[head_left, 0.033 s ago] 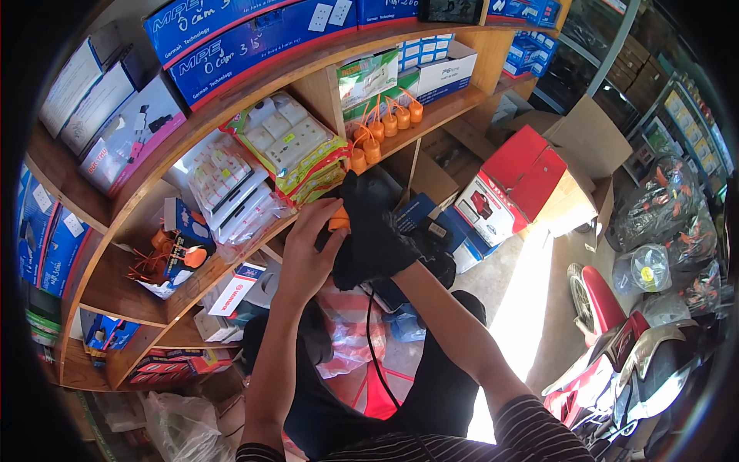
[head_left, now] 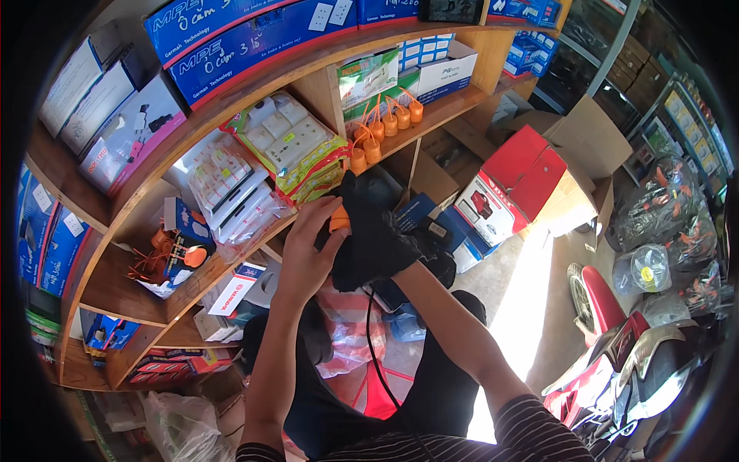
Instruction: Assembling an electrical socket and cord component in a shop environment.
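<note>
My left hand is bare and closed, its thumb and fingers pinching a small orange lamp holder. Only part of that piece shows between the fingertips. Black cloth-like material covers my right hand from the wrist on, so its fingers are hidden. It lies against or very close to the orange piece; I cannot tell whether it grips it. Beyond my hands, several orange lamp holders with wire loops stand on the shelf edge. More orange pieces with wires lie in the lower left compartment beside an opened blue box.
Wooden shelves curve round the left and front, holding boxes and wrapped socket panels. A red and white carton stands right of my hands. A striped plastic bag lies between my legs. A red motorbike is at the right.
</note>
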Available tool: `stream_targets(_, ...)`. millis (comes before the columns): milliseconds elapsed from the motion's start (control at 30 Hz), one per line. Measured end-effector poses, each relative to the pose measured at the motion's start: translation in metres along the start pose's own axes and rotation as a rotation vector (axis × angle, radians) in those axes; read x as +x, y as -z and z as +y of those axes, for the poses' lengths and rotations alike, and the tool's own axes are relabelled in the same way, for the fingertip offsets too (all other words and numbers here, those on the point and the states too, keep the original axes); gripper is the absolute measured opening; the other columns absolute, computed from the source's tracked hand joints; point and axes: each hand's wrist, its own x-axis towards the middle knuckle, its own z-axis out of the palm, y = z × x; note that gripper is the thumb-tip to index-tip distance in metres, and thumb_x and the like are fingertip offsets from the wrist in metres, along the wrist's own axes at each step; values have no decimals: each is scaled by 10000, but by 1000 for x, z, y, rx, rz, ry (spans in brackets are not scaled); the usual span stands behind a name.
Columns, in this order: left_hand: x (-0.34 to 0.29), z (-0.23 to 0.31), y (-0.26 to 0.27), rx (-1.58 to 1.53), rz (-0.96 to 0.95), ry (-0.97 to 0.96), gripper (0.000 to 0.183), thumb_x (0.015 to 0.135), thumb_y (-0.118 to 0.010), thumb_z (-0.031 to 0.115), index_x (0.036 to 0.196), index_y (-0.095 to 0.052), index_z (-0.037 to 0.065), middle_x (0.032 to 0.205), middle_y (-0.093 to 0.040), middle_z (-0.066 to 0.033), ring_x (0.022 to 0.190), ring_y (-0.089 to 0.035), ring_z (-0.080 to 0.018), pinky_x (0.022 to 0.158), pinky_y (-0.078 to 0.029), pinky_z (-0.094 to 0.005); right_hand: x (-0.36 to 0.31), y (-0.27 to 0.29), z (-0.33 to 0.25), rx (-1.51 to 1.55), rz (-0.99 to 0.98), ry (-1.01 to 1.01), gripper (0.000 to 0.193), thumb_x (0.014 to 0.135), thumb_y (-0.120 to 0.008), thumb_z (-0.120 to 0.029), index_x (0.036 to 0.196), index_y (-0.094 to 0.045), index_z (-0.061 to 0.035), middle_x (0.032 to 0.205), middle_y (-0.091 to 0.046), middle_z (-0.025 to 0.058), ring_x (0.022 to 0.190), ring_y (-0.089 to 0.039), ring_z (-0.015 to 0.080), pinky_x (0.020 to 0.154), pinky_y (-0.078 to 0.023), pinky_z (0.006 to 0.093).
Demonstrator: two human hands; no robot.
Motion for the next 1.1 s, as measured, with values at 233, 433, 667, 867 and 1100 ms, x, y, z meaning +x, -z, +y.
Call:
stream_targets(233, 0, -9, 7, 22, -61, 143, 560, 817, -770, 95, 1323, -553, -5, 1359, -572, -166, 1265, -540, -317, 1075, -388, -379, 5, -3, -2, 18, -25, -31, 390, 918, -537, -212, 1279, -575, -68, 1084, -654, 192, 1034, -632, 357, 884, -494, 439)
stream_targets(433, 2, -23, 9, 63, 222, 162, 498, 829, -738, 32, 1298, -573, -5, 1169, -634, -168, 1025, -638, -317, 892, -481, -373, -17, -29, -21, -144, -11, 57, 388, 921, -534, -213, 1281, -575, -72, 1096, -652, 184, 1039, -629, 354, 884, -491, 439)
stream_targets(667, -6, -11, 4, -13, 115, 115, 515, 778, -787, 66, 1266, -629, 15, 1058, -621, -121, 978, -611, -278, 874, -465, -335, -5, -24, -13, -112, 19, 52, 386, 925, -532, -214, 1283, -576, -76, 1111, -649, 176, 1046, -626, 350, 885, -487, 438)
stream_targets(867, -15, 1, -20, 253, -13, -32, 527, 730, -803, 95, 1226, -640, 24, 1146, -601, -98, 1123, -553, -307, 991, -398, -394, 2, -5, -5, 39, 3, -37, 385, 928, -529, -215, 1284, -577, -79, 1124, -647, 168, 1051, -624, 347, 886, -484, 438)
stream_targets(1100, -6, -8, -9, 258, 78, 43, 582, 732, -788, 64, 1280, -597, 23, 1206, -571, -137, 1146, -537, -344, 1004, -413, -398, -5, -17, -8, 89, 32, -36, 383, 931, -527, -216, 1286, -577, -83, 1139, -645, 160, 1058, -621, 343, 887, -480, 438)
